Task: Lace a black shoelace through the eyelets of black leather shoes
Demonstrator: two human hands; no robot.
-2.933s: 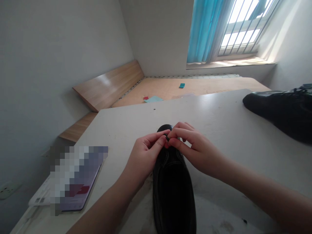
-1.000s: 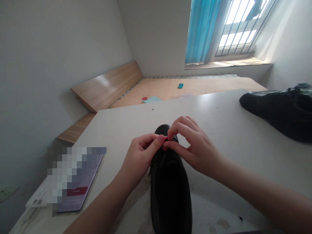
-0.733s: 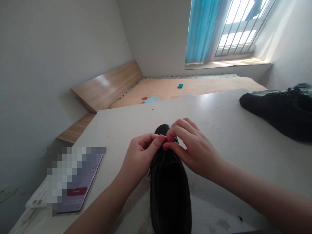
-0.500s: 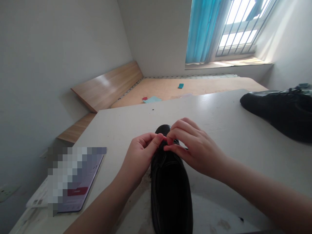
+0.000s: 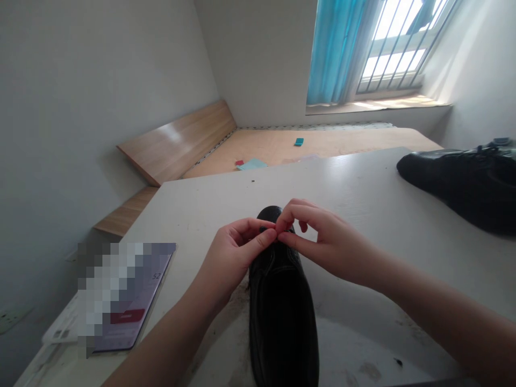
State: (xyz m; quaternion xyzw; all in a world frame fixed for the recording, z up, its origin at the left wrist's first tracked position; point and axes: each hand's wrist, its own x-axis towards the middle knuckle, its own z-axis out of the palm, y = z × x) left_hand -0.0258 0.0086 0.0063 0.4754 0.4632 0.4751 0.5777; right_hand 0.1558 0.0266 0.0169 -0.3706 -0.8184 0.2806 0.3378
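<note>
A black leather shoe (image 5: 284, 322) lies on the white table in front of me, its toe away from me and its dark opening toward me. Over the lacing near the toe, my left hand (image 5: 242, 244) pinches thumb and forefinger together on what looks like the black shoelace (image 5: 263, 229). My right hand (image 5: 318, 228) meets it there, thumb and forefinger closed at the same spot, their tips touching those of the left. The fingers hide most of the lace and part of the shoe's front.
Another black laced shoe (image 5: 459, 185) rests at the table's right side. To the left lies a phone or tablet (image 5: 149, 301) with a blurred screen. Beyond the white table (image 5: 209, 204) are a wooden bed (image 5: 274, 142), small coloured items, a blue curtain (image 5: 334, 54) and a barred window.
My right hand has shifted slightly and its thumb and forefinger have closed against my left fingertips. My left hand stays nearly in place, and the shoe has not moved.
</note>
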